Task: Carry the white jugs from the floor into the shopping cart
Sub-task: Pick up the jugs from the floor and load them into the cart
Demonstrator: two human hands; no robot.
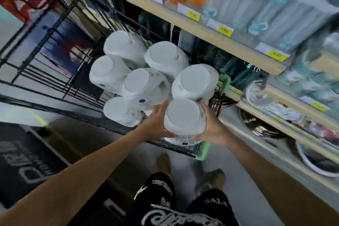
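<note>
Both hands clasp one jug at the cart's near end.
Fingers of left hand [156, 124] and right hand [212, 128] wrap opposite sides of a white plastic jug [184, 115], held over the black wire shopping cart [55, 109]; six more white jugs [145, 86] stand inside, beside wooden store shelves [201, 29].

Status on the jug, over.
Left hand and right hand grip one white jug over cart, near end. Six jugs inside, tightly packed. Little free room.
</note>
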